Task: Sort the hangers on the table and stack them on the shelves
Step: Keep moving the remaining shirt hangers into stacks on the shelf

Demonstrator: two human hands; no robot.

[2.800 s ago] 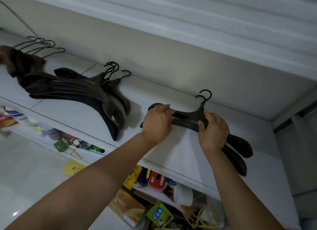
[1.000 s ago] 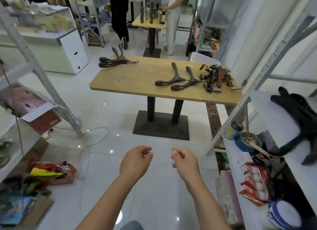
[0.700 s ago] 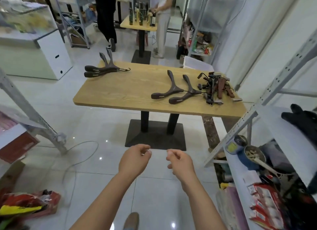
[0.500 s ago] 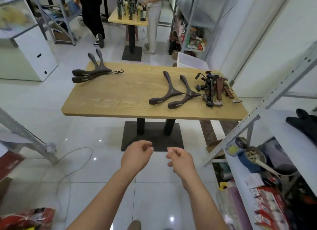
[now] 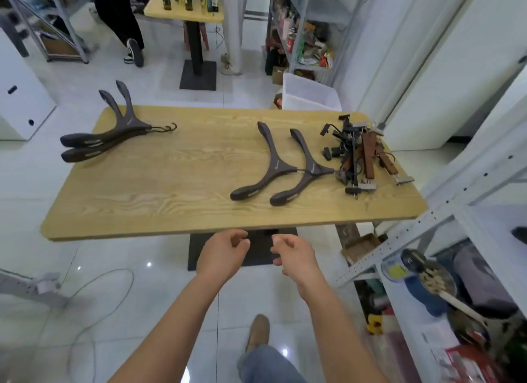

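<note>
A wooden table stands ahead. Two dark wide-shouldered hangers lie stacked at its left end. Another dark hanger and its twin lie side by side right of centre. A tangled pile of clip hangers with brown bars fills the right end. My left hand and my right hand hang in the air just short of the table's near edge. Both hold nothing, with fingers loosely curled.
A metal shelf rack with cluttered lower shelves stands close on my right. A cable runs over the tiled floor at left. A white bin sits behind the table. Two people stand at a far table with bottles.
I let go of the hangers on the shelf, turned away and walked toward the table. It now fills the middle of the view. Both hands stayed empty in front of me.
</note>
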